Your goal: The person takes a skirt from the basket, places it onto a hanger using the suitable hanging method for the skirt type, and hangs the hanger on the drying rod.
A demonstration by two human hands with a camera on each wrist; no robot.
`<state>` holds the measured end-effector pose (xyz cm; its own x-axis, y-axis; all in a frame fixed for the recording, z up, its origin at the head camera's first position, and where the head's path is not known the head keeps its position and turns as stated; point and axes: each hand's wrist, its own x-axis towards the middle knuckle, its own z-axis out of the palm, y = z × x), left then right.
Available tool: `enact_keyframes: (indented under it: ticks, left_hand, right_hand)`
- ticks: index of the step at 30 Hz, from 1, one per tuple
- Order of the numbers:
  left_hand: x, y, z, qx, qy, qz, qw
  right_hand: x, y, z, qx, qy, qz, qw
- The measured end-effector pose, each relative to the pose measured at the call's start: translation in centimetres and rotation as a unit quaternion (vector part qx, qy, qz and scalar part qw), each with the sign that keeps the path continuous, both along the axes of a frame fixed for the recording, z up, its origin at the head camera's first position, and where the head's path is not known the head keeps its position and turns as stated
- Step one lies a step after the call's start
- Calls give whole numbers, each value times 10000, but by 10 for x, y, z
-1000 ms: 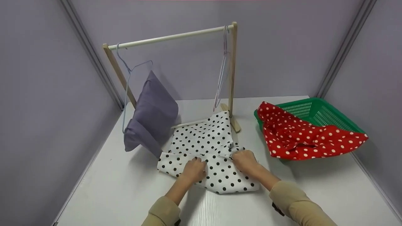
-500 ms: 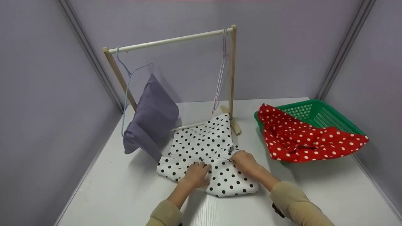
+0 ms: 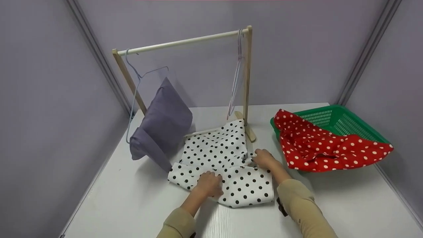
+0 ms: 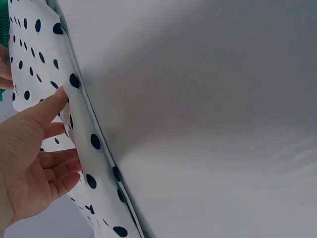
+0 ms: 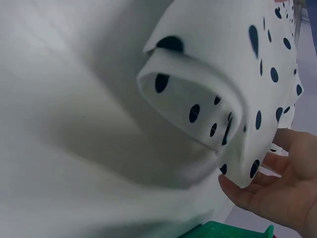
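Observation:
A white cloth with black dots lies on the white table, its near part folded over in a wide band. My left hand rests on this band with its fingers loosely bent. In the left wrist view, the thumb and fingertips touch the folded edge without curling round it. My right hand is at the cloth's right edge, fingers relaxed. The right wrist view shows that hand beside a hanging corner of the cloth, next to an open fold.
Behind the cloth stands a wooden rack with a white rod. A blue hanger hangs at its left beside a purple cushion-like fabric; several thin hangers hang right. A green basket holds a red white-dotted cloth.
My right hand has let go of the fold and moved right and slightly away, to the cloth's side edge. My left hand has loosened its fingers and shifted slightly right.

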<state>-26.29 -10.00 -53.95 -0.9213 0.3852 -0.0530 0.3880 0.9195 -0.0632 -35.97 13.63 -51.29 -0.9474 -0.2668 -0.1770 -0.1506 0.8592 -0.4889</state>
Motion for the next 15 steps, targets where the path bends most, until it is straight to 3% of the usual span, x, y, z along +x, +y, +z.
enact_keyframes:
  ticks: [8,12,15]
  left_hand:
    - [-3,3,0,-73,-93,179,9998]
    - [-4,5,1,-127,-180,303,9993]
    - [-3,7,2,-84,-172,310,9993]
  right_hand:
    - [-2,-9,-5,-269,-698,-51,9972]
    - [0,-9,-3,230,-819,234,9961]
    - [1,-9,0,742,-567,616,9937]
